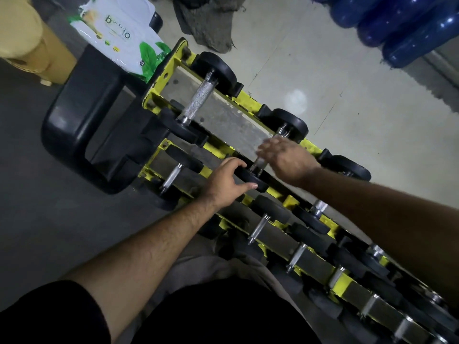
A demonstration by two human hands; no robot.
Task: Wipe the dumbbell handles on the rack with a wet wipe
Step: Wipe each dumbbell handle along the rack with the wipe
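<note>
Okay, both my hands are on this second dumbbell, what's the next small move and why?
Probably slide the right hand along the dumbbell handle toward the near weight head, which the left hand grips. The right hand is blurred over the far part; the stretch of handle near the head is bare.
</note>
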